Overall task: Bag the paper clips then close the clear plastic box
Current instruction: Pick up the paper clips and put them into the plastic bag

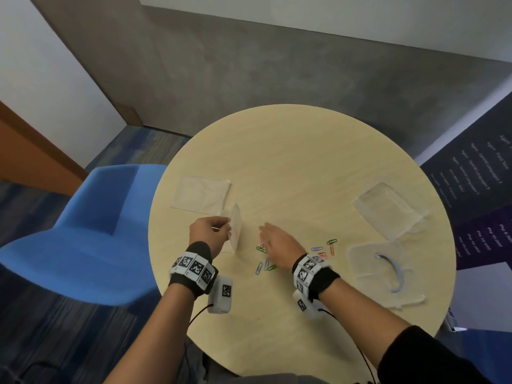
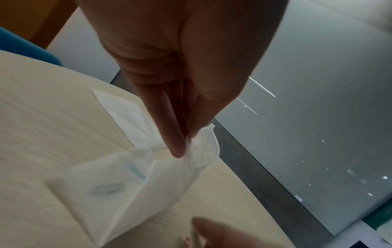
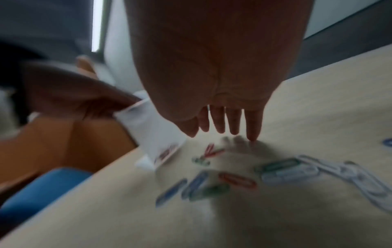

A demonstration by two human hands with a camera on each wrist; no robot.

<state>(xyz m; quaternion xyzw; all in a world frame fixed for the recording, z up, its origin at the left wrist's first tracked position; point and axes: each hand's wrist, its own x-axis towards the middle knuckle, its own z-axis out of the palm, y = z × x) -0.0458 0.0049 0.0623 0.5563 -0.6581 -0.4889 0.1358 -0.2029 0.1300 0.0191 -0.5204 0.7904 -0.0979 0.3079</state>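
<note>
My left hand [image 1: 214, 234] pinches the top edge of a small clear plastic bag [image 1: 235, 231], which hangs down to the table with a few clips inside [image 2: 118, 181]. Thumb and finger nip the bag's rim [image 2: 191, 142]. My right hand [image 1: 277, 242] hovers flat, fingers straight [image 3: 233, 124], just above loose coloured paper clips [image 1: 266, 266] scattered on the round table [image 1: 291, 151]. More clips [image 1: 327, 248] lie to its right. The clear plastic box [image 1: 388, 212] stands open at the right, its lid [image 1: 385, 275] lying separately nearer me.
A flat stack of clear bags [image 1: 201, 195] lies at the table's left. A blue chair [image 1: 83, 234] stands beside the table's left edge. A dark banner with text [image 1: 476, 189] is on the right.
</note>
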